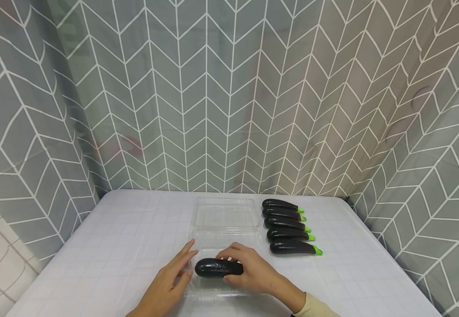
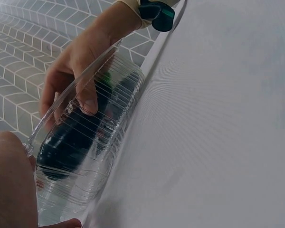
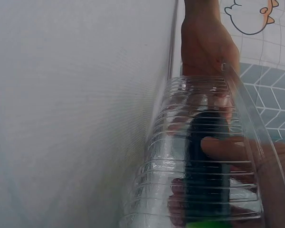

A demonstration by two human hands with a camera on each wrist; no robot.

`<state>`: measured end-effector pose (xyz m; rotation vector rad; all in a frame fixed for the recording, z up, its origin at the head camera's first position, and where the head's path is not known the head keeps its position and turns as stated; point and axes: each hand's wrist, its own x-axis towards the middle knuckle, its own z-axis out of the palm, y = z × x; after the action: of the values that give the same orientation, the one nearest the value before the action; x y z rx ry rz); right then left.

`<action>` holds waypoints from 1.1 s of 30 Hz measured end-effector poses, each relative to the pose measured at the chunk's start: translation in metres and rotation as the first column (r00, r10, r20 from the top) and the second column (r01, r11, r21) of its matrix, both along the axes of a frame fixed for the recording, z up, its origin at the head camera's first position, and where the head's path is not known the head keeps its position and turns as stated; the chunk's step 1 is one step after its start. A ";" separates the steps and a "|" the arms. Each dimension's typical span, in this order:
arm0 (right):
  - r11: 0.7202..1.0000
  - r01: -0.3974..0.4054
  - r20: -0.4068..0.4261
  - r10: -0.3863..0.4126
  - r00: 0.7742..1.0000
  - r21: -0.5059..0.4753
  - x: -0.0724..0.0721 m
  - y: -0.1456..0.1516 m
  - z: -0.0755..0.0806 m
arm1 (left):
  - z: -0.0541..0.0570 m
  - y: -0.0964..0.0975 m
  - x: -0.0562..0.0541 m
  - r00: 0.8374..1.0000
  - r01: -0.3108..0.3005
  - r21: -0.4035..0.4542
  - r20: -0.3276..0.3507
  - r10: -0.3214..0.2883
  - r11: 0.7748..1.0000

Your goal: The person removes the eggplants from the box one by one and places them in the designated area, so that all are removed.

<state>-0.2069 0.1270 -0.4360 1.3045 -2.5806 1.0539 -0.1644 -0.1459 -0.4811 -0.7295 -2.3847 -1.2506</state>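
Observation:
A dark eggplant (image 1: 212,268) lies sideways in the near half of a clear plastic clamshell box (image 1: 209,291). My right hand (image 1: 256,270) grips its stem end from above, thumb on the near side and fingers on the far side. In the left wrist view, the eggplant (image 2: 69,142) and its green stem show through the box's ribbed wall. At the box's left end is my left hand (image 1: 167,281), fingers extended beside the rim. Whether that hand touches the plastic is hard to tell. The box's lid (image 1: 226,215) lies folded open toward the back.
To the right of the box, several more eggplants (image 1: 292,247) lie in a column, green stems pointing right. A white cloth covers the table (image 1: 134,229). Patterned grey curtains (image 1: 213,110) stand behind it and on both sides.

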 end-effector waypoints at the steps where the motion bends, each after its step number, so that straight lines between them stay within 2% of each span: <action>1: 1.000 -0.004 0.000 0.004 1.000 -0.005 0.000 0.000 0.000 | 0.000 0.000 0.000 1.000 -0.001 -0.001 -0.001 0.001 1.000; 8: 1.000 -0.009 0.001 0.009 1.000 0.006 -0.001 0.000 0.002 | 0.003 0.001 0.001 1.000 -0.012 -0.002 -0.006 0.012 1.000; 12: 0.999 -0.038 0.020 0.038 0.999 -0.019 -0.001 -0.001 0.002 | 0.003 0.001 0.001 1.000 -0.009 -0.003 -0.015 0.009 1.000; 22: 0.993 -0.085 -0.002 0.085 0.996 -0.081 -0.002 -0.001 0.000 | 0.002 0.000 0.000 0.999 -0.002 0.000 0.035 0.002 1.000; 28: 0.984 -0.123 -0.060 0.116 0.991 -0.127 -0.001 -0.002 0.000 | 0.003 0.000 0.000 1.000 -0.007 -0.005 -0.006 0.007 1.000; 33: 0.983 -0.108 -0.067 0.099 0.993 -0.150 -0.001 -0.001 0.001 | 0.002 0.001 0.000 0.998 -0.006 -0.006 -0.057 0.006 1.000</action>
<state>-0.2079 0.1261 -0.4349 1.4210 -2.3597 1.1850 -0.1648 -0.1454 -0.4794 -0.7496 -2.3437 -1.2046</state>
